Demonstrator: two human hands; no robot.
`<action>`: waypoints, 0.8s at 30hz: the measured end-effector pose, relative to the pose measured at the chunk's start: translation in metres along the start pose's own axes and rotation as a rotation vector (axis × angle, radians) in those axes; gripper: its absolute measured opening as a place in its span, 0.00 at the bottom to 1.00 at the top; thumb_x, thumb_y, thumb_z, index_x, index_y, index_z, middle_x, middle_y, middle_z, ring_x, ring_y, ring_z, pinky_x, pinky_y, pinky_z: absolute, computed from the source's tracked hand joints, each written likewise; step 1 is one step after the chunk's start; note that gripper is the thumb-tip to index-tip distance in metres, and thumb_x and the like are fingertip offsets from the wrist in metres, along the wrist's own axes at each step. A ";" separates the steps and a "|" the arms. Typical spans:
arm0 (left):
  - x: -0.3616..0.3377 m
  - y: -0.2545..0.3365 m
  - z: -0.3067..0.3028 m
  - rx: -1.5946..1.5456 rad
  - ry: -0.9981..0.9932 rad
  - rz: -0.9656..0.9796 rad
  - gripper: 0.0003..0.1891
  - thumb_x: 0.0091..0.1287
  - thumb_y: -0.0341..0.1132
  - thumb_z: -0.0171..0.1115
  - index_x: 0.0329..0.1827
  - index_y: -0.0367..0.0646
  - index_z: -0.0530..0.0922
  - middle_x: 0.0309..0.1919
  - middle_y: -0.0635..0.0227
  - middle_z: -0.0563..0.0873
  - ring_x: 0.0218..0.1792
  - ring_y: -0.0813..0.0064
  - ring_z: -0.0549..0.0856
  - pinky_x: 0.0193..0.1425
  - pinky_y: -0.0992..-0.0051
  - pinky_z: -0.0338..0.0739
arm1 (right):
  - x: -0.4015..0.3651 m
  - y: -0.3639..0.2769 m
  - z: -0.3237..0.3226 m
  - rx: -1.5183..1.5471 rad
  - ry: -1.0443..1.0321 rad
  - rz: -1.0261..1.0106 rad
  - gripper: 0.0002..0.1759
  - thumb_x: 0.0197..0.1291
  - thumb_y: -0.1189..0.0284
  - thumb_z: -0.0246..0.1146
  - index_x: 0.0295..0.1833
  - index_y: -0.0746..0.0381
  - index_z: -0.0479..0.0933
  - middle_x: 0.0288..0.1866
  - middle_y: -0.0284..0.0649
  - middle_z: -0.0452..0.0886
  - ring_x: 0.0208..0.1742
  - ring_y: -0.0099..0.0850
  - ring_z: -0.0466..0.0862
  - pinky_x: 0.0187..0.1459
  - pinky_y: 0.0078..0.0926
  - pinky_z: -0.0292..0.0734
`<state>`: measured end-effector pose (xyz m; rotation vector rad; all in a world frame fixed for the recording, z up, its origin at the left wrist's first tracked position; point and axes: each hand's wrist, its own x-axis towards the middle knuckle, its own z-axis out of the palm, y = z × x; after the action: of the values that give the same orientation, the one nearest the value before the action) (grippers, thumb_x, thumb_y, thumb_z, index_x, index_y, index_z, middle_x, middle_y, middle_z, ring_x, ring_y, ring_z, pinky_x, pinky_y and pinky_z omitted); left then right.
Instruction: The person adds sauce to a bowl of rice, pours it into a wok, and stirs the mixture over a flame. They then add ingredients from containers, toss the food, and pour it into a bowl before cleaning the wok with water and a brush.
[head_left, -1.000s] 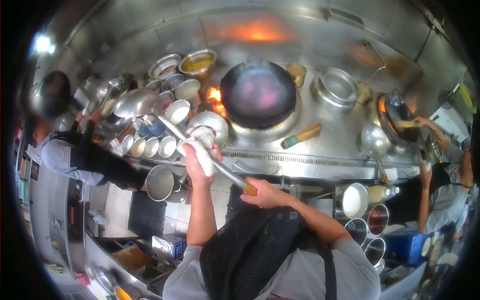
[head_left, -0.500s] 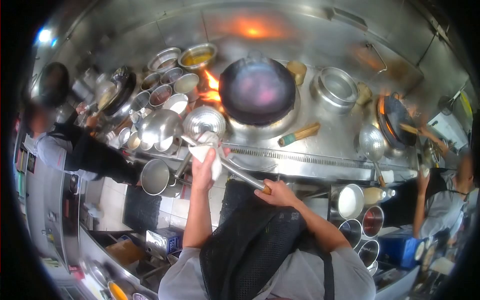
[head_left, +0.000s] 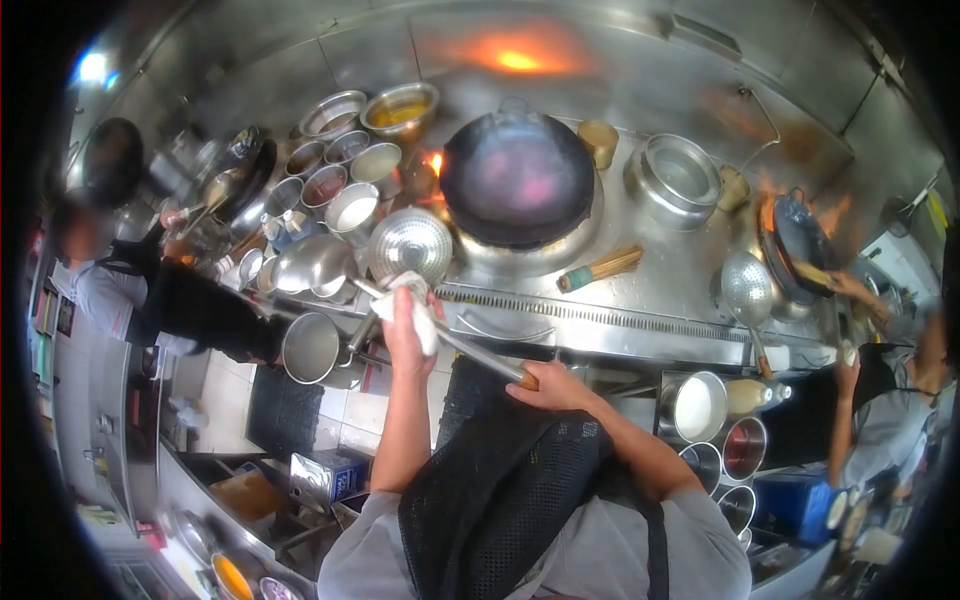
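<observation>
The ladle's bowl is near small containers; the left hand is clamped on a white cloth around the handle; beyond stands a dark wok; the right hand grips the handle's wooden end.

Left hand and cloth cover a stretch of the ladle handle; butt end lost inside the right hand. Ladle's head hides parts of the cups along the front left edge of the stove. Wok contents blurred to a pinkish smear, cannot identify. Flame partly hidden by the wok. Box lettering too small to read. Bowl cut by view's bottom edge.
</observation>
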<state>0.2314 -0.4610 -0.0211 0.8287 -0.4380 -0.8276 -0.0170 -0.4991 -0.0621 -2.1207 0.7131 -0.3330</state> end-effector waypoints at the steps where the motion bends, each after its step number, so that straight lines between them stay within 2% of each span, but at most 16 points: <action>1: 0.000 0.000 0.001 -0.036 -0.003 0.012 0.19 0.75 0.44 0.53 0.56 0.37 0.71 0.36 0.60 0.80 0.30 0.70 0.80 0.32 0.72 0.78 | 0.000 0.001 0.000 -0.003 0.005 -0.021 0.25 0.60 0.52 0.66 0.34 0.66 0.73 0.25 0.55 0.78 0.29 0.55 0.81 0.33 0.44 0.76; 5: 0.001 -0.007 0.001 0.022 0.045 0.059 0.21 0.76 0.48 0.52 0.56 0.37 0.70 0.35 0.60 0.80 0.29 0.71 0.80 0.28 0.74 0.77 | 0.000 0.004 -0.003 0.007 -0.016 -0.023 0.25 0.60 0.52 0.66 0.34 0.66 0.73 0.24 0.55 0.78 0.29 0.55 0.81 0.33 0.44 0.75; 8: 0.001 -0.010 0.004 0.121 0.112 0.075 0.23 0.76 0.54 0.50 0.55 0.41 0.72 0.35 0.62 0.80 0.26 0.74 0.79 0.28 0.75 0.75 | -0.001 0.008 -0.004 0.006 -0.045 -0.009 0.25 0.60 0.52 0.66 0.34 0.66 0.73 0.25 0.54 0.78 0.29 0.55 0.81 0.32 0.44 0.75; 10: 0.000 -0.011 0.010 0.159 0.244 0.122 0.23 0.76 0.53 0.50 0.57 0.40 0.73 0.36 0.61 0.81 0.26 0.76 0.79 0.25 0.76 0.74 | -0.002 0.009 -0.006 0.038 -0.062 0.005 0.25 0.60 0.51 0.66 0.34 0.66 0.73 0.24 0.54 0.78 0.29 0.56 0.81 0.33 0.44 0.75; 16: 0.000 -0.012 0.002 0.314 0.100 0.175 0.24 0.75 0.52 0.51 0.55 0.37 0.75 0.33 0.62 0.82 0.25 0.76 0.80 0.25 0.77 0.74 | -0.005 0.016 -0.003 0.040 -0.009 -0.030 0.25 0.59 0.51 0.66 0.34 0.66 0.74 0.25 0.55 0.79 0.30 0.56 0.80 0.34 0.45 0.75; 19: -0.001 -0.011 0.010 0.336 0.125 0.226 0.22 0.76 0.48 0.50 0.51 0.35 0.78 0.28 0.67 0.82 0.24 0.78 0.80 0.26 0.80 0.73 | -0.005 0.013 -0.008 0.072 -0.054 0.024 0.25 0.59 0.51 0.65 0.35 0.66 0.75 0.26 0.55 0.79 0.31 0.57 0.81 0.35 0.45 0.75; 23: -0.001 -0.008 0.012 0.382 0.086 0.239 0.22 0.77 0.47 0.49 0.50 0.35 0.79 0.28 0.68 0.82 0.24 0.79 0.79 0.26 0.80 0.71 | -0.005 0.015 -0.008 0.078 -0.063 0.035 0.25 0.59 0.51 0.65 0.37 0.66 0.76 0.26 0.56 0.79 0.32 0.57 0.81 0.36 0.46 0.75; 24: -0.001 -0.008 0.011 0.430 0.069 0.239 0.23 0.76 0.50 0.49 0.51 0.35 0.78 0.30 0.65 0.82 0.24 0.78 0.79 0.26 0.79 0.72 | -0.005 0.016 -0.008 0.086 -0.059 0.033 0.25 0.59 0.51 0.65 0.37 0.66 0.76 0.26 0.56 0.79 0.32 0.57 0.81 0.37 0.45 0.76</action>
<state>0.2206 -0.4685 -0.0207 1.1715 -0.6525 -0.4859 -0.0306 -0.5093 -0.0699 -2.0270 0.6874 -0.2773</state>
